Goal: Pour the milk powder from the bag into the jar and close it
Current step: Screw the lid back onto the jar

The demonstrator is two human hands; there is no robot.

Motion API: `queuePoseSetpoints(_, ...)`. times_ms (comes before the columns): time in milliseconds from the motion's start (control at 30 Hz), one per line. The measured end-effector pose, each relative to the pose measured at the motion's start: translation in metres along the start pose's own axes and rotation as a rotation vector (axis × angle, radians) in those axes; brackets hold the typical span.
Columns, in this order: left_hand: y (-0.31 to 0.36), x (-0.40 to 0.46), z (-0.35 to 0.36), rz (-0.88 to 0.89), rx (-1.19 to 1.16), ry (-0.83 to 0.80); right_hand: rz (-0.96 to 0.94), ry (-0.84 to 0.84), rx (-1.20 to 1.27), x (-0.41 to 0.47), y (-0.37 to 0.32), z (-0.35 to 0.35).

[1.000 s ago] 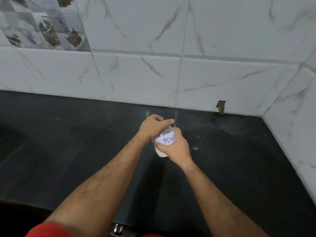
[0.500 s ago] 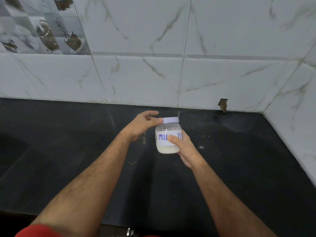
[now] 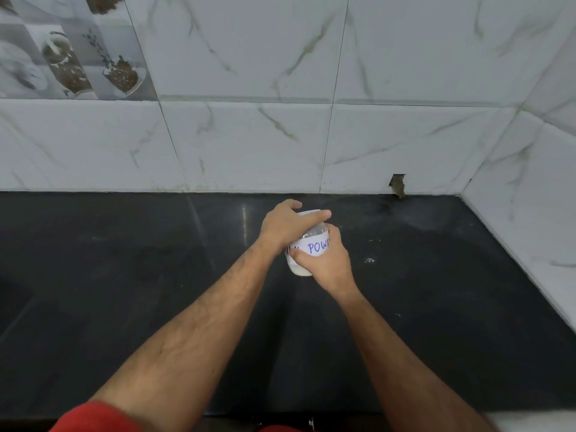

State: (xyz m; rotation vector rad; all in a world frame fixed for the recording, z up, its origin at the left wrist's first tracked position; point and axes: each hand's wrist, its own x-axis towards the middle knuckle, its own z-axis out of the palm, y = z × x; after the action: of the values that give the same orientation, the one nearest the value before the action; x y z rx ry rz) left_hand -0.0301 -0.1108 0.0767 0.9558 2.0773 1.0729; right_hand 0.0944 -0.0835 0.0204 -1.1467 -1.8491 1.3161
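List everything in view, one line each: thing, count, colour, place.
milk powder jar: one, clear with white powder at the bottom, held over the middle of the counter.
jar label: one, white with blue handwriting, around the jar.
lid: one, white, on the jar, mostly under the left hand.
counter: one, black, across the lower view.
powder specks: a few, white, on the counter right of the jar.
wall tiles: many, white marbled; picture tile top left.
left hand: on the lid.
right hand: around the jar.
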Motion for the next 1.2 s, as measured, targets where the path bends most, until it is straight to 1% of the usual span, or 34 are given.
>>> queuePoseSetpoints(67, -0.004, 0.0, -0.002, 0.004, -0.022, -0.026, 0.022, 0.004, 0.014, -0.004, 0.001, 0.004)
queuePoseSetpoints(133, -0.01, 0.0, -0.004, 0.019, -0.093, -0.064, 0.031, 0.01, 0.032, -0.007, 0.004, 0.007)
queuePoseSetpoints(200, -0.017, -0.001, -0.004, 0.035, -0.131, -0.069, 0.04, 0.004, 0.065, -0.011, 0.006, 0.01)
queuePoseSetpoints(367, -0.031, -0.009, -0.003, 0.082, -0.084, -0.09, 0.043, -0.057, 0.154, -0.017, 0.019, 0.012)
queuePoseSetpoints(433, -0.037, -0.008, -0.001, 0.085, -0.123, -0.122, 0.061, -0.08, 0.179, -0.019, 0.026, 0.006)
queuePoseSetpoints(500, -0.045, -0.006, 0.0, 0.031, -0.243, -0.224, 0.075, -0.12, 0.211, -0.019, 0.036, -0.003)
queuePoseSetpoints(600, -0.063, -0.007, 0.003, -0.139, -0.522, -0.406, 0.154, -0.132, 0.255, -0.02, 0.053, -0.019)
queuePoseSetpoints(667, -0.077, -0.01, 0.011, -0.184, -0.521, -0.486, 0.202, -0.136, 0.283, -0.019, 0.062, -0.029)
queuePoseSetpoints(733, -0.085, -0.013, 0.023, -0.176, -0.475, -0.538, 0.235, -0.191, 0.268, -0.016, 0.068, -0.039)
queuePoseSetpoints(800, -0.084, -0.01, 0.036, -0.163, -0.466, -0.517, 0.247, -0.235, 0.219, -0.01, 0.074, -0.05)
queuePoseSetpoints(900, -0.077, 0.001, 0.052, -0.141, -0.427, -0.455, 0.246, -0.258, 0.103, 0.007, 0.083, -0.07)
queuePoseSetpoints(1067, -0.057, 0.023, 0.073, -0.09, -0.322, -0.331, 0.174, -0.31, -0.102, 0.049, 0.077, -0.095)
queuePoseSetpoints(1200, -0.044, 0.037, 0.085, -0.066, -0.301, -0.227, 0.119, -0.325, -0.233, 0.085, 0.073, -0.101)
